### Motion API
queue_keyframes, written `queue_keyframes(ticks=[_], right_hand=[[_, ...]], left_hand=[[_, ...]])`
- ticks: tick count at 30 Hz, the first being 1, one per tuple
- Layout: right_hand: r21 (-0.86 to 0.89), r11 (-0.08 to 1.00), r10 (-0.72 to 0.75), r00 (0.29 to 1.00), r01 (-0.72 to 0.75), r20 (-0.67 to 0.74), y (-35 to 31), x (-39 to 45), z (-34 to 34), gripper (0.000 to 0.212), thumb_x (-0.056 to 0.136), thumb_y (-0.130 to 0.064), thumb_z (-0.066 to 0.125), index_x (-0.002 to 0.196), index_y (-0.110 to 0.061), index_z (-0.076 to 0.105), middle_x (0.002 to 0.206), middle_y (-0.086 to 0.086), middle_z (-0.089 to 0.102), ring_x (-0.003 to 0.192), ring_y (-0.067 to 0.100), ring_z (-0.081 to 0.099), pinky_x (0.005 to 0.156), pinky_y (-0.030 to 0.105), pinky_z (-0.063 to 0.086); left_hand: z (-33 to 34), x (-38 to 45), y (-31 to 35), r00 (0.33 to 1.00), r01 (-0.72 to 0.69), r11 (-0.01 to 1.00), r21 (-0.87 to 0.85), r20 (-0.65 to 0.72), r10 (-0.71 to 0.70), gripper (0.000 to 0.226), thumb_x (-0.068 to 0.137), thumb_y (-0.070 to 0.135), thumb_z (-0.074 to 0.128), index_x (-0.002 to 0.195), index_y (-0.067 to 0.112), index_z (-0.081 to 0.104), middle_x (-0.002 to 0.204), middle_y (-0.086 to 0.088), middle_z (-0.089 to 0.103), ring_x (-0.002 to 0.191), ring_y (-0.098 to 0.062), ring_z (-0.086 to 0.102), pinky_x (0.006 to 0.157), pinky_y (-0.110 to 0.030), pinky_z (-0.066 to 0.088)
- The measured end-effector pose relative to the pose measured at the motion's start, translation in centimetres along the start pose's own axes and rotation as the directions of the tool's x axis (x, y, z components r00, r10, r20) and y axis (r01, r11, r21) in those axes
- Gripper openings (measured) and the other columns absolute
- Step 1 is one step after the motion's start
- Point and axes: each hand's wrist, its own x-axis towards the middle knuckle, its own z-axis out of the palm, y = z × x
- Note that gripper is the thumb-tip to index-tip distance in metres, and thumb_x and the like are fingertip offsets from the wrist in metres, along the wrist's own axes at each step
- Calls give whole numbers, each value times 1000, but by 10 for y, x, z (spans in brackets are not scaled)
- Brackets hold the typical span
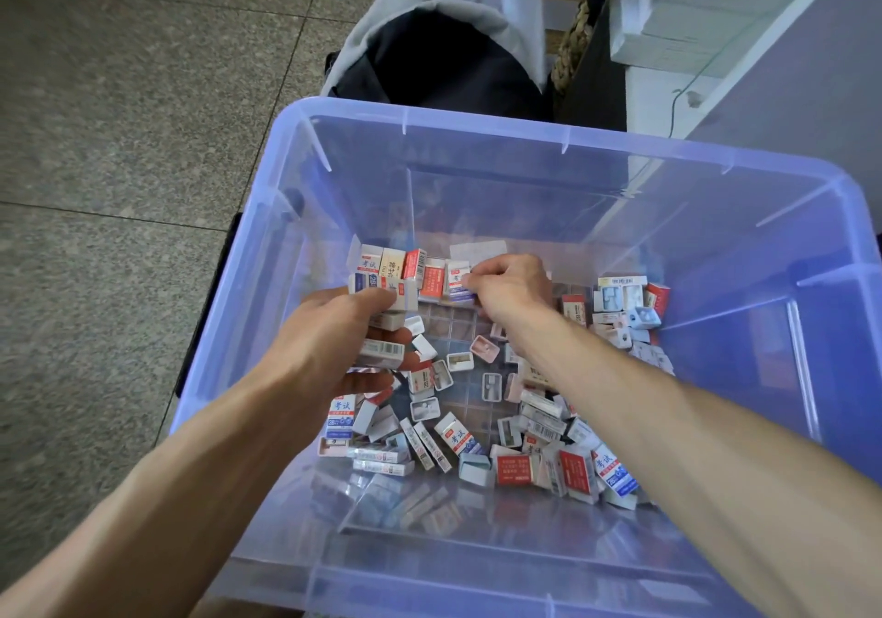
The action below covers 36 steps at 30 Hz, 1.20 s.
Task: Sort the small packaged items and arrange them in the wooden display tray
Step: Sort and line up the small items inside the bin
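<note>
Hands are both down in the clear plastic bin [525,140], lining packets up in a row [410,269] along its far edge. Left hand [334,331] is curled around a stack of small boxes [384,350], probably as a feeder supply; right hand [510,288] pinches one packet [458,281] into line. Loose packets [525,431] litter the bottom (no wooden tray visible). Labels read "考试" and "2B".

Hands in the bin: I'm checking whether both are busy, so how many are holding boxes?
2. The left hand grips a stack of small boxes at the bin's left side; the right hand pinches one box in the row along the far wall.
</note>
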Motion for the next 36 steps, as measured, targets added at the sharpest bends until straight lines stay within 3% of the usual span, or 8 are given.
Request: queue_keyframes(ticks=[3, 8, 11, 21, 25, 29, 31, 36], right_hand=[[-181, 979, -96, 995, 94, -5, 2, 5, 9, 22, 85, -23, 79, 68, -22, 65, 89, 2, 76, 83, 21, 72, 79, 34, 58], [-416, 848, -347, 937, 328, 30, 3, -8, 6, 28, 87, -43, 74, 84, -18, 62, 71, -8, 59, 63, 10, 52, 50, 22, 33], [-522, 799, -327, 944, 299, 41, -2, -10, 9, 41, 87, -55, 70, 80, -15, 60, 65, -7, 52, 57, 8, 44, 47, 23, 28], [-515, 808, -324, 946, 285, 15, 5, -6, 3, 32, 91, -43, 69, 84, -12, 65, 73, -2, 62, 72, 21, 62, 51, 24, 33], [-552, 674, -549, 833, 490, 69, 8, -15, 2, 23, 93, -34, 68, 103, -15, 61, 91, -5, 57, 74, 16, 54, 50, 21, 26], [-485, 542, -646, 709, 686, 283, 10, -18, 6, 37, 95, -26, 64, 131, -17, 59, 105, -5, 41, 92, 11, 44, 63, 13, 30], [-505, 444, -665, 650, 740, 367, 10, -16, 10, 42, 97, -24, 60, 138, -19, 56, 104, -3, 39, 95, 13, 42, 71, 20, 39], [-510, 465, -623, 677, 724, 392, 11, -9, 9, 38, 101, -25, 56, 138, -20, 61, 102, 1, 43, 97, 20, 43, 74, 31, 37]], left_hand=[[0, 1, 0, 1000, 4, 1000, 8, -2, -4, 19, 98, 25, 54, 100, 9, 65, 80, -10, 74, 73, -28, 74, 62, -32, 51], [0, -1, 1, 1000, 2, 1000, -2, -2, -2, 20, 98, 23, 54, 99, 8, 66, 77, -10, 72, 73, -28, 74, 62, -32, 51], [0, -1, 1, 1000, 2, 1000, -9, 3, -2, 20, 98, 24, 54, 98, 8, 66, 74, -8, 72, 70, -26, 73, 59, -29, 50], [-2, -3, 1, 1000, 1, 1000, -23, 9, -1, 20, 98, 23, 54, 100, 7, 65, 74, -8, 72, 68, -25, 73, 55, -29, 49], [-2, -3, 0, 1000, -3, 1000, -21, 12, 3, 19, 98, 23, 53, 101, 8, 65, 75, -8, 72, 67, -24, 73, 54, -28, 49], [-1, -4, 2, 1000, -9, 1000, -20, 13, 9, 19, 99, 23, 53, 100, 8, 65, 75, -8, 71, 66, -24, 73, 55, -29, 48], [-1, -4, 2, 1000, -8, 1000, -21, 10, 8, 19, 98, 23, 53, 99, 9, 65, 74, -8, 71, 65, -24, 72, 55, -29, 48], [-2, -2, 1, 1000, -4, 1000, -21, 4, 4, 18, 98, 23, 53, 97, 10, 65, 74, -7, 71, 67, -25, 73, 55, -26, 49]])
